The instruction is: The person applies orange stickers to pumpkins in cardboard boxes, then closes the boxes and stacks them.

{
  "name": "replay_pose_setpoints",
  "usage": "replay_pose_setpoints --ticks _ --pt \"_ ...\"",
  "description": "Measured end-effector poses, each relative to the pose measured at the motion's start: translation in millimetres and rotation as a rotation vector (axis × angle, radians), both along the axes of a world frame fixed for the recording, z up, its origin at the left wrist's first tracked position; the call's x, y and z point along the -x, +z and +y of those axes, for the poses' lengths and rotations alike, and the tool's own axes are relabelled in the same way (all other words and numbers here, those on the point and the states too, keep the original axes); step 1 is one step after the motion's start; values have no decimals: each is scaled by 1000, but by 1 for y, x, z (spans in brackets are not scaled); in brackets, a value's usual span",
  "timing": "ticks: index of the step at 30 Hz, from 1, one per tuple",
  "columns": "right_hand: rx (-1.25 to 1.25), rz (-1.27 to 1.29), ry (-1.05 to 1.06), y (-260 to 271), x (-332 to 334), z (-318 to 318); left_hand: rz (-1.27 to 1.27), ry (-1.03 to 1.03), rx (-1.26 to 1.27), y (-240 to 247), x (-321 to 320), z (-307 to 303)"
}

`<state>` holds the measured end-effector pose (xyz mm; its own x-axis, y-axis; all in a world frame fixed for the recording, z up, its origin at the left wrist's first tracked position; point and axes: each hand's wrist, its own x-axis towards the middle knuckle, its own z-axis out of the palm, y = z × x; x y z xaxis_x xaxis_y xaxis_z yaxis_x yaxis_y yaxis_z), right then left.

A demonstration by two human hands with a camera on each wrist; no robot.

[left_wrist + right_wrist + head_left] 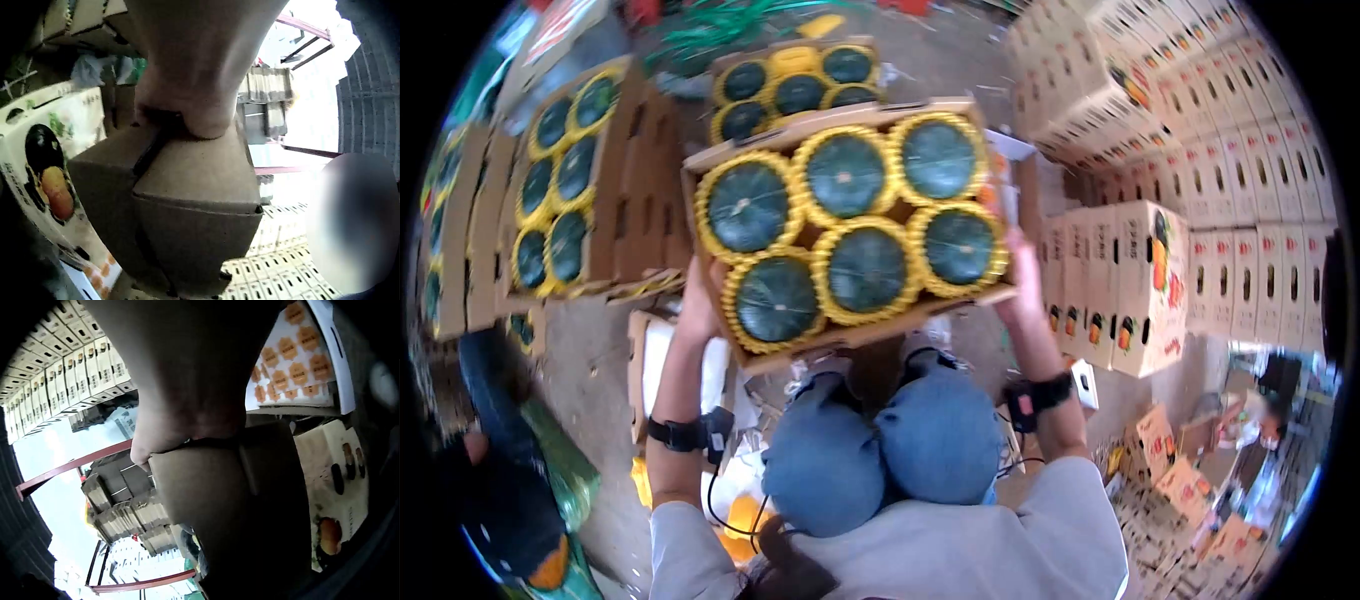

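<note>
An open cardboard carton is held between both hands, above the knees, in the head view. Inside it sit dark green squashes in two rows, each in a yellow foam net. My left hand grips the carton's left end; in the left wrist view its fingers reach into a slot and are hidden by the cardboard. At the opposite end my right hand holds on, with its thumb outside at the top edge and most fingers hidden in the right wrist view.
Beyond the held carton lies another carton of squashes. More filled cartons stand at the left. Printed cartons are stacked high on the right. A sheet of orange stickers lies in a white box. Another person is at lower left.
</note>
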<state>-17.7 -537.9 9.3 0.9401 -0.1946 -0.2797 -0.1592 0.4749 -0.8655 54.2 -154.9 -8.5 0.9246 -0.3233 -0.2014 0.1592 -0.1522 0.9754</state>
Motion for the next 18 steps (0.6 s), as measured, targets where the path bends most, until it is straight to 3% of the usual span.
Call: replay_pose_setpoints --ticks 1,2,5,6,8,9,10,12,14,16,18 --pt "7 123 -53 -27 4 -6 51 12 59 -16 -11 -4" --pt "53 9 44 -32 -2 -3 102 26 117 -32 -21 -8" --pt "267 -91 52 -74 -13 -3 116 26 -100 -65 -44 -5" --pt "197 -37 77 -81 -15 -2 132 17 -168 -70 -50 -6" --pt "112 -142 102 -98 -14 -5 377 140 28 -120 -54 31" --pt "-144 -119 112 -114 -11 -16 372 121 -32 -114 -53 31" --pt "-183 -141 108 -130 -14 -32 362 101 -88 -100 -53 31" --pt "259 55 -56 -136 -16 -75 286 164 -185 -81 -47 22" --pt "797 266 -91 -195 -25 -143 194 228 -282 -61 -33 17" --pt "1039 378 -84 -238 -37 -192 105 294 -385 -49 -16 15" --pt "1219 475 -15 -243 -39 -201 -27 353 -505 -48 5 27"
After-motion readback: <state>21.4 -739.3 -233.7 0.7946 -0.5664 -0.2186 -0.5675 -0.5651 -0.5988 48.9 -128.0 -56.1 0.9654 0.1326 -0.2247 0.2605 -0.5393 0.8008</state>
